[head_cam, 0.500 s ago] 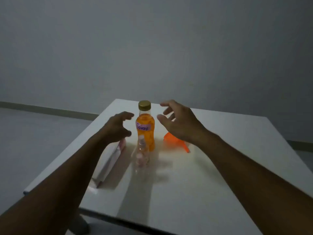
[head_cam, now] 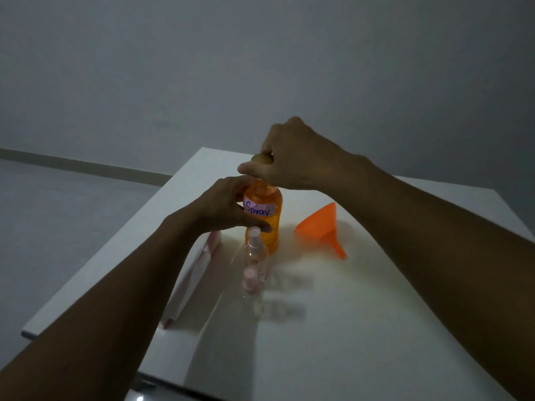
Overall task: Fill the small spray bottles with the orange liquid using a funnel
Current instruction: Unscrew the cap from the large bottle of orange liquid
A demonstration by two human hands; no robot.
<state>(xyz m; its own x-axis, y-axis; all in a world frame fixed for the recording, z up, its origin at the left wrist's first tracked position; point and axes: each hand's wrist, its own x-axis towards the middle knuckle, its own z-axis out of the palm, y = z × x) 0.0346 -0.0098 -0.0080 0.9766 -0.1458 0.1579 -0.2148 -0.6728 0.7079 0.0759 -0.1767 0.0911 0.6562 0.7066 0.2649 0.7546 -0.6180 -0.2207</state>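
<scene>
A bottle of orange liquid (head_cam: 270,224) labelled "Spray" stands upright near the middle of the white table (head_cam: 376,314). My left hand (head_cam: 223,206) is wrapped around its body from the left. My right hand (head_cam: 292,157) grips its gold cap (head_cam: 260,158) from above. Two small clear spray bottles with pink tops stand in front of it: one (head_cam: 256,250) close to the big bottle, the other (head_cam: 251,287) nearer to me. An orange funnel (head_cam: 321,227) lies on its side to the right.
A flat white and pink package (head_cam: 194,282) lies on the table left of the small bottles, near the left edge. A grey wall and floor lie beyond the table. The light is dim.
Both hands were open beside the orange bottle; now the left hand holds its body and the right hand has closed on the cap. The view has come closer.
</scene>
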